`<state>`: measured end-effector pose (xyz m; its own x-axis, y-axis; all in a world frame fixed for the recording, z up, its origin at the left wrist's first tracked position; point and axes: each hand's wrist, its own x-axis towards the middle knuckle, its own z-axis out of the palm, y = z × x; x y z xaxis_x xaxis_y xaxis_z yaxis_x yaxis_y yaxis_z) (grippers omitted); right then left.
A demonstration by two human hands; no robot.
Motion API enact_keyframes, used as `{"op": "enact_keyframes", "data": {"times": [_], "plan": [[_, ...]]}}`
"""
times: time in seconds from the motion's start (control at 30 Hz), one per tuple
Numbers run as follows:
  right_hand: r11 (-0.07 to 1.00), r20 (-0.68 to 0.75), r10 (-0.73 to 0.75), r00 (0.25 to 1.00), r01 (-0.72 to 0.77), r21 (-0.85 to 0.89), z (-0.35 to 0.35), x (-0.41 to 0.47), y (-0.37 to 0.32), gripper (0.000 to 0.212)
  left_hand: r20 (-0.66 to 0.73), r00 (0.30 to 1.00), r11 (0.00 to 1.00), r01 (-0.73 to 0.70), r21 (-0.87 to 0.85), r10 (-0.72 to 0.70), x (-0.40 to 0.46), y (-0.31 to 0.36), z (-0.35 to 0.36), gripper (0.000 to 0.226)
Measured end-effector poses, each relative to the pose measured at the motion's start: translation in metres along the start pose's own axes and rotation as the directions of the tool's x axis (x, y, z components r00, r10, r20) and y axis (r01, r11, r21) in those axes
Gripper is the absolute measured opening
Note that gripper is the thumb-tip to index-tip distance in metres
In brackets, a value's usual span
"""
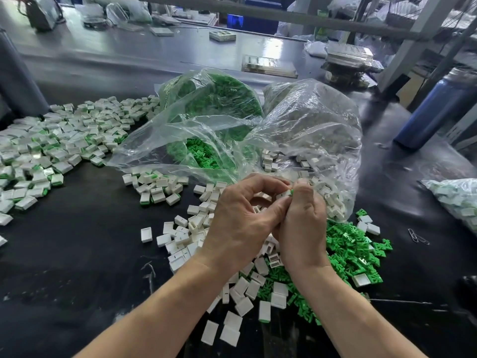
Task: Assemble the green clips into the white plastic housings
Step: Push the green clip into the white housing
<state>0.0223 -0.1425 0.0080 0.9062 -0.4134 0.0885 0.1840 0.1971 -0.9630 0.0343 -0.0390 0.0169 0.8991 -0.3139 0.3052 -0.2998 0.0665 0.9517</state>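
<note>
Pinching green clip (pixel 292 191) in right hand (pixel 302 228), white housing (pixel 284 194) in left hand (pixel 240 218); skewed entry risks jamming

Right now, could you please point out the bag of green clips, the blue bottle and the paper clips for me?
Bag of green clips (pixel 204 104): head view, on the bag's upper bulge.
Blue bottle (pixel 436 109): head view, on its body.
Paper clips (pixel 417 236): head view, on the wire loops.

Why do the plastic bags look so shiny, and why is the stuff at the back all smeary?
In the head view, overhead light bounces white glare off the crinkled clear bags and the grey table behind; the far shelves and clutter look smeared by blur; the wide lens bends the edges; the hands and nearby white housings stay fairly sharp.
</note>
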Motion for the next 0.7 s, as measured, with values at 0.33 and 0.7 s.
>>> {"op": "enact_keyframes", "data": {"times": [0.33, 0.7], "plan": [[0.996, 0.031, -0.037, 0.999, 0.039, -0.084, -0.0032, -0.0023, -0.0014, 0.064, 0.001, 1.000, 1.000, 0.021, -0.006, -0.021, 0.0006, -0.0008, 0.0002, 0.005], [0.989, 0.030, -0.050, 0.998, 0.053, -0.136, -0.0006, -0.0023, -0.0045, 0.062, -0.002, 0.999, 0.999, 0.039, 0.001, -0.039, 0.0020, -0.0027, 0.0004, 0.007]]}}
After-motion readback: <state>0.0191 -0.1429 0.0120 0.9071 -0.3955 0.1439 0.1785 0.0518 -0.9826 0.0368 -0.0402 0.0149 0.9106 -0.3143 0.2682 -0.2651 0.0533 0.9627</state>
